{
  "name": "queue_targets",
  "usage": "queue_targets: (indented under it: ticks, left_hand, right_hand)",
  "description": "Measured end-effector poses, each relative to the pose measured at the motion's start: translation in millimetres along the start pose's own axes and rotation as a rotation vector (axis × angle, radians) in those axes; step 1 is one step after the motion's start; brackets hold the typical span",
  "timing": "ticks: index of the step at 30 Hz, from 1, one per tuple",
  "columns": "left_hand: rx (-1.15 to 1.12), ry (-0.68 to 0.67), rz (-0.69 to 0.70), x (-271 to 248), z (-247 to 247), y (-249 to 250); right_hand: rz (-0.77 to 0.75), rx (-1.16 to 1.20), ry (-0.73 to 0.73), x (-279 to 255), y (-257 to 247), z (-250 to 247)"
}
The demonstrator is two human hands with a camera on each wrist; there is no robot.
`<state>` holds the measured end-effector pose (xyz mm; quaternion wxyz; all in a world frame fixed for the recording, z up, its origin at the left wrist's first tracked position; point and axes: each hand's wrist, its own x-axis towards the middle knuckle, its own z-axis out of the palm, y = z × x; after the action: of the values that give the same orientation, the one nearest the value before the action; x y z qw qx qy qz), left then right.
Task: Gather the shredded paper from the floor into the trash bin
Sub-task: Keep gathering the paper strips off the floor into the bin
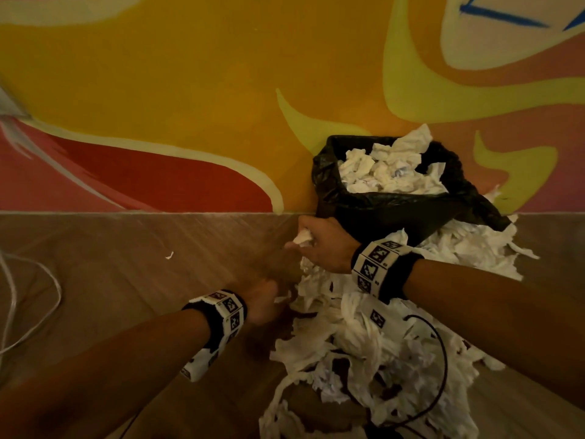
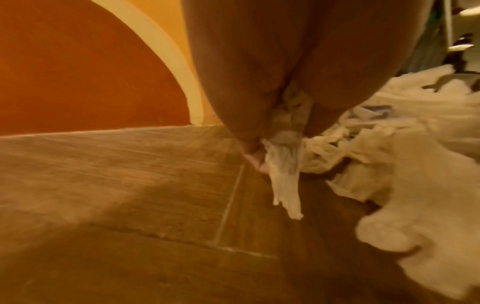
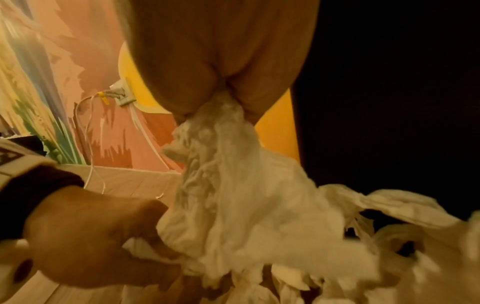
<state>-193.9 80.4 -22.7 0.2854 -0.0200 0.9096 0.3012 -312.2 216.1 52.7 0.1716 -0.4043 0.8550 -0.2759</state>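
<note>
From my head camera, my right hand (image 1: 323,243) clutches a wad of shredded paper (image 1: 364,337) beside the black-lined trash bin (image 1: 395,210), which stands against the wall, already heaped with paper; the pile spreads across the floor (image 1: 126,264) below. My left wrist camera shows my left hand (image 2: 272,92) pinching a strip. My right wrist camera shows fingers (image 3: 182,86) bunched around a clump.

Both bare forearms wore black wristbands (image 1: 384,270) ringed with white blocks printed in black square-patterned markers; no sleeves showed.
</note>
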Motion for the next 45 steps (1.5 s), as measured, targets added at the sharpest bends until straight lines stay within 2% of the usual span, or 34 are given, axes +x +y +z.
queue_targets:
  ticks: [3, 5, 7, 9, 11, 14, 18, 22, 25, 27, 30, 33, 35, 37, 41, 43, 45]
  left_hand:
    - [0.083, 0.138, 0.073, -1.8, 26.2, 8.2]
    - [0.092, 0.175, 0.15, 2.1, 39.8, 7.9]
    - [0.231, 0.127, 0.216, 9.6, 49.5, 6.6]
    - [0.338, 0.013, 0.173, 16.1, 58.2, 7.0]
    - [0.394, -0.042, 0.094, 18.7, 68.2, 9.4]
    - [0.562, -0.068, 0.128, 19.5, 70.6, 10.2]
    - [0.357, -0.016, 0.196, 14.6, 47.0, 10.9]
    - [0.277, 0.005, 0.253, -0.1, 15.5, 10.7]
    - [0.149, 0.123, 0.246, -12.3, -4.8, 2.9]
    - [0.041, 0.156, 0.244, -19.3, -15.6, -2.0]
    - [-0.156, 0.233, 0.178, -24.4, -28.3, -7.3]
    - [-0.247, 0.307, 0.16, -27.4, -32.7, -13.8]
    - [-0.302, 0.303, 0.156, -30.0, -33.3, -19.5]
    - [-0.347, 0.275, 0.154, -34.1, -32.4, -27.1]
    - [-0.246, 0.285, 0.096, -40.5, -29.5, -39.2]
    - [-0.312, 0.189, 0.074, -43.5, -23.2, -40.0]
    - [-0.323, 0.095, 0.037, -43.3, -14.0, -39.8]
  right_hand:
    - [0.034, 0.092, 0.016, -8.4, -0.8, -5.7]
    - [0.007, 0.134, 0.015, -13.5, -1.1, -10.8]
    - [-0.021, 0.108, 0.01, -17.8, -1.7, -14.6]
    - [-0.039, 0.045, 0.017, -22.3, -0.1, -14.5]
    - [-0.035, 0.024, 0.019, -26.7, 0.9, -13.0]
    - [0.016, 0.052, 0.002, -30.5, 5.9, -11.6]
    - [0.034, 0.007, -0.077, -36.3, 13.1, -10.5]
    - [0.126, -0.084, -0.21, -46.0, 20.4, -3.6]
    - [0.203, -0.236, -0.313, -48.6, 22.9, 2.4]
    - [0.197, -0.323, -0.378, -45.9, 22.8, 7.1]
    - [0.151, -0.311, -0.508, -41.7, 23.6, 21.0]
    - [0.185, -0.408, -0.611, -38.7, 26.7, 38.4]
    - [0.189, -0.499, -0.612, -36.7, 29.6, 48.0]
    - [0.177, -0.49, -0.576, -33.8, 29.6, 54.7]
    - [0.112, -0.547, -0.605, -31.8, 22.7, 67.7]
    - [0.082, -0.601, -0.647, -32.2, 19.4, 75.5]
    - [0.046, -0.563, -0.624, -31.6, 16.6, 79.0]
